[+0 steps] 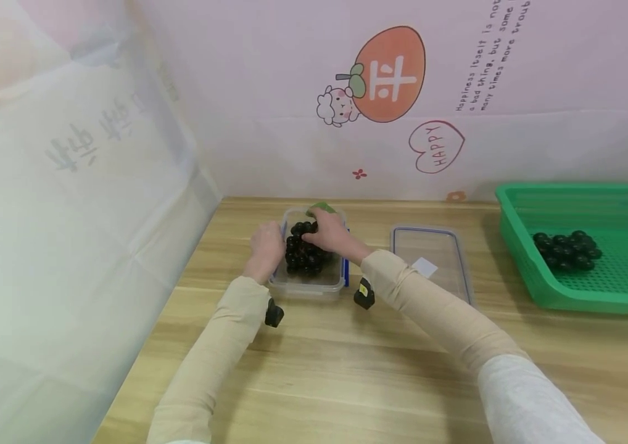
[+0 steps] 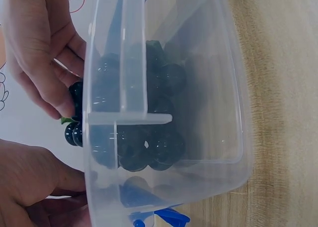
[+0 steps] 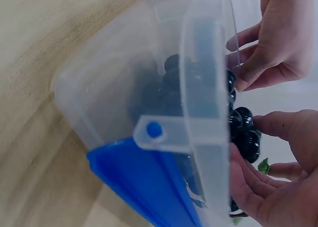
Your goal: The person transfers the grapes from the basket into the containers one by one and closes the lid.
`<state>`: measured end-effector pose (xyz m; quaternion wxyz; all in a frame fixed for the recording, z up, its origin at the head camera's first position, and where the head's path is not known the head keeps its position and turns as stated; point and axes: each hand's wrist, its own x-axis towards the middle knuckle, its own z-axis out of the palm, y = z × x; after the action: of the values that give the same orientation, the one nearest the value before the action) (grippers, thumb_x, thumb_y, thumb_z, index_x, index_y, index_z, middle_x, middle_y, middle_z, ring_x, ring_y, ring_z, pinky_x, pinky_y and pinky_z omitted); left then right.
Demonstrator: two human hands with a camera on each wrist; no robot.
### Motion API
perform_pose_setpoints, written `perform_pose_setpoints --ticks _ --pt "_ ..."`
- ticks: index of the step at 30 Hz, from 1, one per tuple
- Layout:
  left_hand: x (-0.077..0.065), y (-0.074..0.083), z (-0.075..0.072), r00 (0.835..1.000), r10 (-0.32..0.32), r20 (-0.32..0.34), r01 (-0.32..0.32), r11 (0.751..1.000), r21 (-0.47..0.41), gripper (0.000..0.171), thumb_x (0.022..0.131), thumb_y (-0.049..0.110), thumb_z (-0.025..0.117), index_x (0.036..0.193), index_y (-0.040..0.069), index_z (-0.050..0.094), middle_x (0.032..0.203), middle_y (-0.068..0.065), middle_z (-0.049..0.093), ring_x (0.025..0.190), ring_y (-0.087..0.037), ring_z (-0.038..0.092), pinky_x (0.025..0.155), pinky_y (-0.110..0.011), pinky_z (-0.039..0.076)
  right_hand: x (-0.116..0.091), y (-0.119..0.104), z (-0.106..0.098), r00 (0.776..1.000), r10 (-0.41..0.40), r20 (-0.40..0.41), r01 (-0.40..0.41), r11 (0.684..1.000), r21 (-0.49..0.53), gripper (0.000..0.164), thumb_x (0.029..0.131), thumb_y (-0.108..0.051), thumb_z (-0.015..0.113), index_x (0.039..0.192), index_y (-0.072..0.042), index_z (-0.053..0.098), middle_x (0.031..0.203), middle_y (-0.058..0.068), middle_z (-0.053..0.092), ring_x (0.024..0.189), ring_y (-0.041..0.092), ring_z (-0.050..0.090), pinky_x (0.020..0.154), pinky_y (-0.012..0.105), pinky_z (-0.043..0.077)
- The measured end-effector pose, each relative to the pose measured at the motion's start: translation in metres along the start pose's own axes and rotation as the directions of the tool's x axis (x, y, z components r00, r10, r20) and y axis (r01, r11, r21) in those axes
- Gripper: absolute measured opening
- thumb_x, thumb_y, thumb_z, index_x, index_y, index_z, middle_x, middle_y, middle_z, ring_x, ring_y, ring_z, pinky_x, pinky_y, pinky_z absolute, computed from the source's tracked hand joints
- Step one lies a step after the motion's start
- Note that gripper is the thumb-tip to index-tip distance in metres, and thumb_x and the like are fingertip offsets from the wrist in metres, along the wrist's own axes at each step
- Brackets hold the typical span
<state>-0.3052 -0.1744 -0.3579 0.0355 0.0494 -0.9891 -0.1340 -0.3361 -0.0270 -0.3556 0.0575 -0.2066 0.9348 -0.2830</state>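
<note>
A bunch of dark grapes [image 1: 303, 254] lies in a clear plastic food container [image 1: 305, 290], with some grapes standing above the rim. My right hand [image 1: 329, 232] holds the upper grapes between thumb and fingers. Beside its fingertips shows a green leaf [image 3: 264, 166]. At the container's left side, my left hand [image 1: 268, 243] pinches the rim; in the right wrist view its thumb comes close to the grapes. A blue latch [image 3: 141, 182] hangs unfastened along the container's right side. Through the cloudy wall, the lower grapes [image 2: 149, 137] show dimly.
Flat on the wooden table [image 1: 314, 370], right of the container, lies a clear lid [image 1: 430, 243] with a white label [image 1: 424, 267]. Farther right stands a green plastic basket [image 1: 536, 283] holding another bunch of dark grapes [image 1: 566, 251]. A printed sheet [image 1: 292, 135] covers the wall behind.
</note>
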Motion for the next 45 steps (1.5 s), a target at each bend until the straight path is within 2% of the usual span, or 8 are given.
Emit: perform_pose_setpoints --ticks 5,11,16,21,26,32,36,45 --pt "-0.001 0.002 0.004 1.000 0.009 -0.002 -0.009 1.000 -0.006 0.005 0.082 0.001 0.059 0.082 -0.001 0.064 0.082 -0.016 0.069 0.072 -0.029 0.066 0.060 -0.034 0.056 -0.010 0.010 -0.014 0.996 -0.049 -0.074 0.056 0.993 0.103 0.054 0.088 -0.018 0.065 0.134 0.002 0.044 0.121 0.020 0.060 0.088 0.028 0.064 0.079 0.037 0.055" --pt "0.000 0.002 0.006 1.000 0.008 0.015 -0.008 1.000 -0.011 0.007 0.083 0.000 0.058 0.085 -0.002 0.064 0.082 -0.017 0.069 0.070 -0.029 0.067 0.056 -0.032 0.056 -0.037 0.040 -0.082 0.994 0.056 -0.096 -0.036 0.978 0.205 0.058 0.091 -0.017 0.060 0.140 0.001 0.034 0.098 0.024 0.065 0.082 0.030 0.064 0.066 0.031 0.056" --pt "-0.001 -0.002 0.004 0.999 0.009 0.038 -0.008 1.000 -0.026 0.008 0.083 0.000 0.057 0.087 -0.003 0.063 0.082 -0.018 0.068 0.067 -0.028 0.067 0.051 -0.029 0.055 -0.061 0.091 -0.148 0.971 0.137 -0.198 -0.114 0.986 0.121 0.053 0.092 -0.017 0.058 0.136 0.003 0.038 0.103 0.030 0.063 0.082 0.034 0.066 0.061 0.028 0.053" --pt "-0.007 -0.003 0.005 0.999 0.023 0.046 -0.020 0.998 -0.059 0.009 0.081 -0.002 0.055 0.084 -0.006 0.063 0.081 -0.021 0.068 0.061 -0.028 0.065 0.045 -0.027 0.052 -0.096 0.151 -0.201 0.933 0.267 -0.240 -0.256 0.964 0.077 0.054 0.094 -0.023 0.054 0.135 0.007 0.036 0.113 0.035 0.058 0.084 0.035 0.067 0.066 0.035 0.054" --pt "-0.011 -0.004 0.004 0.998 0.040 0.039 -0.036 0.995 -0.095 0.012 0.079 -0.005 0.050 0.081 -0.008 0.062 0.078 -0.023 0.067 0.057 -0.028 0.063 0.042 -0.027 0.050 -0.128 0.208 -0.237 0.905 0.365 -0.218 -0.366 0.930 0.039 0.059 0.095 -0.027 0.049 0.138 0.010 0.032 0.106 0.033 0.062 0.067 0.017 0.064 0.063 0.035 0.051" --pt "-0.013 0.004 0.002 0.996 0.029 0.085 -0.018 0.993 -0.121 0.014 0.080 -0.004 0.050 0.081 -0.009 0.063 0.078 -0.024 0.067 0.054 -0.027 0.063 0.042 -0.027 0.051 -0.164 0.257 -0.255 0.872 0.455 -0.181 -0.460 0.888 0.015 0.060 0.094 -0.023 0.049 0.138 0.014 0.030 0.093 0.028 0.065 0.061 0.006 0.059 0.067 0.041 0.054" --pt "-0.015 0.005 0.001 0.995 0.008 0.098 0.004 0.993 -0.115 0.014 0.081 -0.002 0.052 0.081 -0.009 0.063 0.078 -0.024 0.068 0.054 -0.027 0.063 0.043 -0.027 0.051 -0.173 0.271 -0.258 0.858 0.487 -0.161 -0.496 0.868 -0.017 0.060 0.094 -0.023 0.049 0.136 0.016 0.031 0.095 0.030 0.064 0.064 0.015 0.063 0.072 0.047 0.053" --pt "-0.019 0.010 0.000 0.996 0.014 0.093 -0.005 0.996 -0.092 0.017 0.085 0.001 0.050 0.082 -0.010 0.064 0.079 -0.025 0.068 0.054 -0.027 0.063 0.042 -0.028 0.051 -0.185 0.288 -0.259 0.862 0.504 -0.046 -0.506 0.859 -0.082 0.055 0.095 -0.019 0.046 0.134 0.017 0.033 0.117 0.040 0.050 0.087 0.039 0.062 0.070 0.043 0.055"
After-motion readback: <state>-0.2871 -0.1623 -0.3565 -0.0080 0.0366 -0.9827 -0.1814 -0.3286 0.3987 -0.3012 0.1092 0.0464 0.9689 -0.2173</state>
